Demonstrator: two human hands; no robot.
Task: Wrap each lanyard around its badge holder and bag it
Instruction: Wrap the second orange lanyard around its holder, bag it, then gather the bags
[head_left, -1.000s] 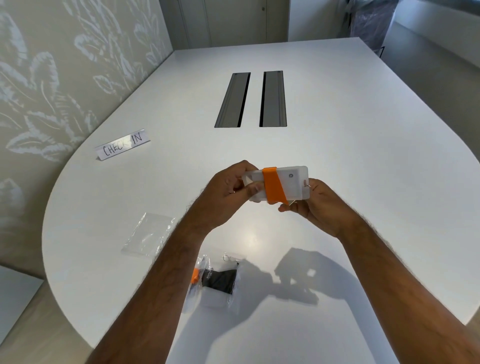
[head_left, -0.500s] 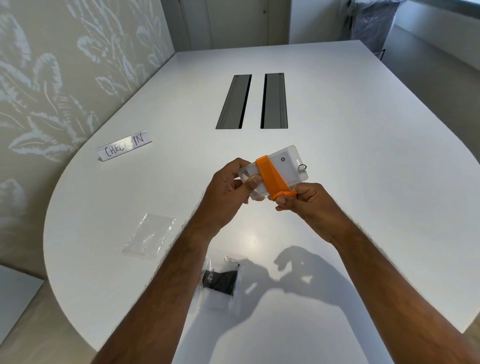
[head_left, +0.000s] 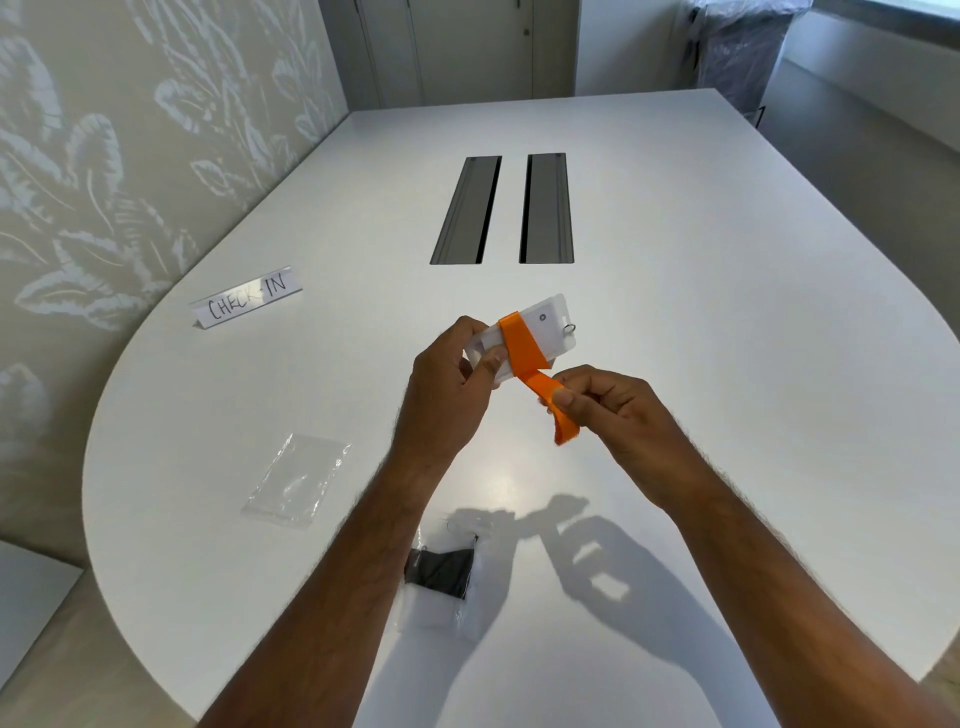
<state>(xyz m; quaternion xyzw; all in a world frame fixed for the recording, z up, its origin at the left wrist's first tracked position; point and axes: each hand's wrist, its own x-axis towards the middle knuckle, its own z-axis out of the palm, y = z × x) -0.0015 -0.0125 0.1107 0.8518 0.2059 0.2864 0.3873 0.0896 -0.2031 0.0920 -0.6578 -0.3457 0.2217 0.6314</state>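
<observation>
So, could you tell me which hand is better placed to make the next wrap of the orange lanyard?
Right hand: it already pinches the orange lanyard's loose tail, while the left hand steadies the badge holder.

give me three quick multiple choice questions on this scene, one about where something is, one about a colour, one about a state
1. Where does the empty clear bag lie?
A. on the table, left of the person's left forearm
B. over the table's two slots
C. in the right hand

2. What colour is the lanyard round the badge holder?
A. black
B. orange
C. blue

3. How is the lanyard's loose end held?
A. lying free on the table
B. tucked into a bag
C. pinched in the right hand

Answers:
1 A: it rests flat on the table, near the edge.
2 B: the band is bright orange.
3 C: the right fingers pinch it while the left hand holds the holder.
</observation>
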